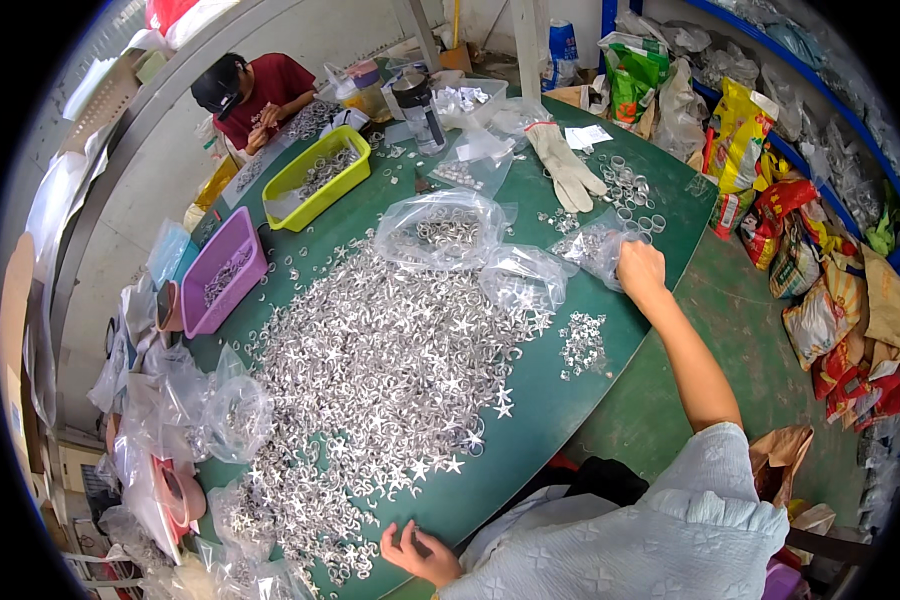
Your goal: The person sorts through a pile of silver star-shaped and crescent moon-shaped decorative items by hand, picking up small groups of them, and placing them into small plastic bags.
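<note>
Reaching across to the table's right edge, my right hand is closed on the edge of a clear plastic bag with small metal pieces in it. At the near edge my left hand rests on the green table, fingers apart and holding nothing. Beside it spreads a wide heap of small silvery metal pieces, many star-shaped, others curved. A smaller pile of metal bits lies below my right hand. Two more clear bags, one large with pieces inside and one smaller, sit at the heap's far side.
A purple basket and a yellow-green basket hold metal pieces. A work glove lies near several metal rings. Across the table sits another person. Colourful sacks fill the right side; plastic bags crowd the left edge.
</note>
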`<action>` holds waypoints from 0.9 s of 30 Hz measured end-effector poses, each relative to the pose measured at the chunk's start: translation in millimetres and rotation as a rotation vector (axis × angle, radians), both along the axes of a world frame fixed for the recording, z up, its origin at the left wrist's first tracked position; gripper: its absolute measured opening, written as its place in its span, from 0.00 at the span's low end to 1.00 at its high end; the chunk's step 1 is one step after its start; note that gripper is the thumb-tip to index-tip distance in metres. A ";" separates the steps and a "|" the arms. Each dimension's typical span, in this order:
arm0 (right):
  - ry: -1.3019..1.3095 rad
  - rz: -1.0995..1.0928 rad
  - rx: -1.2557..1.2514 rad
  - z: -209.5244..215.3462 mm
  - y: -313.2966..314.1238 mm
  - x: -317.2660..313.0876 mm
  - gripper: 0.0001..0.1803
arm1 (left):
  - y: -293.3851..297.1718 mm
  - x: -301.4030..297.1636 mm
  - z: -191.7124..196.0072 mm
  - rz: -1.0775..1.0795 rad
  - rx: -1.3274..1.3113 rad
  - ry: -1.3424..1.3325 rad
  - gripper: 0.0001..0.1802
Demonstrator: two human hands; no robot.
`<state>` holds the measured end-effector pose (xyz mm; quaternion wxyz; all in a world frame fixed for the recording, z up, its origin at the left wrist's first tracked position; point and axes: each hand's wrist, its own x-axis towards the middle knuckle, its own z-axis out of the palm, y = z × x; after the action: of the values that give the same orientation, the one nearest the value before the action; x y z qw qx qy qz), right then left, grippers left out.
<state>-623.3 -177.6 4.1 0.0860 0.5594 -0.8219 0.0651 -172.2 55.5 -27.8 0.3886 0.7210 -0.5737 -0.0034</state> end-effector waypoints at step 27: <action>-0.141 -0.023 -0.137 17.7 24.3 -2.4 0.13 | -1.8 0.1 0.0 -0.046 0.009 -0.005 0.13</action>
<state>-625.8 -153.3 21.8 0.0668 0.5366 -0.8259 0.1596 -172.2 53.6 -27.8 0.3838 0.7094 -0.5911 -0.0130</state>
